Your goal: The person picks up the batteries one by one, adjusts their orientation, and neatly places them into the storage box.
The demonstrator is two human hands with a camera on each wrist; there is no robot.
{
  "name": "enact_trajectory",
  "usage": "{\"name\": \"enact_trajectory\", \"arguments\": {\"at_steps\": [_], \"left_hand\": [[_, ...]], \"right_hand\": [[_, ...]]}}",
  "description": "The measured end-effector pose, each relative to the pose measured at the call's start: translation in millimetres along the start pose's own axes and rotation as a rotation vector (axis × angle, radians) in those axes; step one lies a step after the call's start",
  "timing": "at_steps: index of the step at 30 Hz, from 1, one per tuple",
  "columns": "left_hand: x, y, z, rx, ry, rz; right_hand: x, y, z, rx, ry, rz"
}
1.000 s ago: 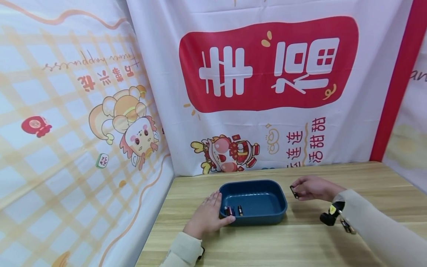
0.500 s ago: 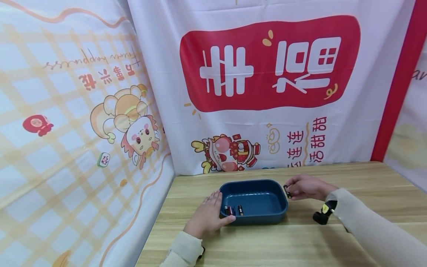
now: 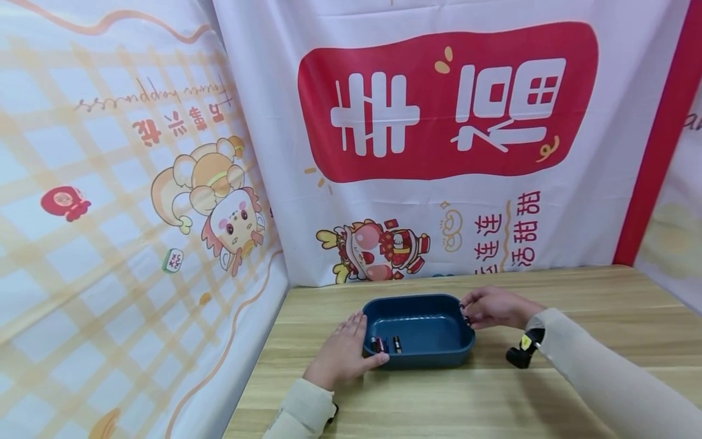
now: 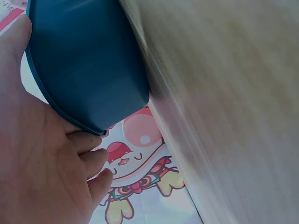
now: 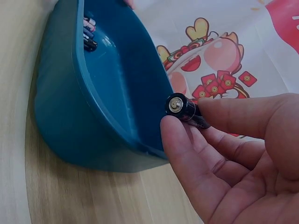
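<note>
A dark blue rectangular bin (image 3: 422, 362) stands on the table. My left hand (image 3: 341, 352) rests against its left end, fingers along the outside and thumb on the front rim. Seen from the left wrist, that hand (image 4: 51, 154) touches the bin wall (image 4: 88, 60) at both corners. At the right rim my right hand (image 3: 498, 307) pinches a black battery (image 5: 186, 110) between thumb and fingers, its metal button end towards the right wrist camera. Inside the bin, at the left end, lie a few batteries: reddish-purple ones (image 3: 379, 345) and a black one (image 3: 397, 345).
The wooden table (image 3: 428, 405) carries the bin. A printed white and red cloth (image 3: 439, 195) hangs behind it, and a checked cloth (image 3: 126, 244) forms the left side. A black wrist-worn device (image 3: 520, 356) hangs below the right sleeve.
My right hand has moved left with the battery, from beside the bin to its right rim. The left hand stays in place. Batteries seen earlier under the right forearm are now hidden.
</note>
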State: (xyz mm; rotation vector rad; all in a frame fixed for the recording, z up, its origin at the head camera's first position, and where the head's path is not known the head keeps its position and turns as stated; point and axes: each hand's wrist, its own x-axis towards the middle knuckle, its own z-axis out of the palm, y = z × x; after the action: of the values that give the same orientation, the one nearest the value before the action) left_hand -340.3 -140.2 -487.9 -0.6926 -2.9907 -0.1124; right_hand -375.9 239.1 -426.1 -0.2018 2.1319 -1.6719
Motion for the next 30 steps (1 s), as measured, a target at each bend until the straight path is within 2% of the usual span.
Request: {"name": "enact_trajectory", "arguments": {"at_steps": [5, 13, 26, 30], "left_hand": [[0.8, -1.7, 3.1, 0.004, 0.007, 0.0], [-0.1, -0.2, 0.2, 0.013, 0.005, 0.001], [-0.1, 2.9, -3.4, 0.048, 0.002, -0.006], [-0.9, 3.2, -3.9, 0.056, 0.007, 0.0]], "right_hand": [[3.2, -4.0, 8.3, -0.015, 0.026, 0.032], [9.3, -5.8, 20.5, -0.03, 0.031, 0.017], [19.8, -2.7, 36.4, -0.031, -0.01, -0.009], [22.1, -2.6, 42.4, -0.025, -0.022, 0.005]]}}
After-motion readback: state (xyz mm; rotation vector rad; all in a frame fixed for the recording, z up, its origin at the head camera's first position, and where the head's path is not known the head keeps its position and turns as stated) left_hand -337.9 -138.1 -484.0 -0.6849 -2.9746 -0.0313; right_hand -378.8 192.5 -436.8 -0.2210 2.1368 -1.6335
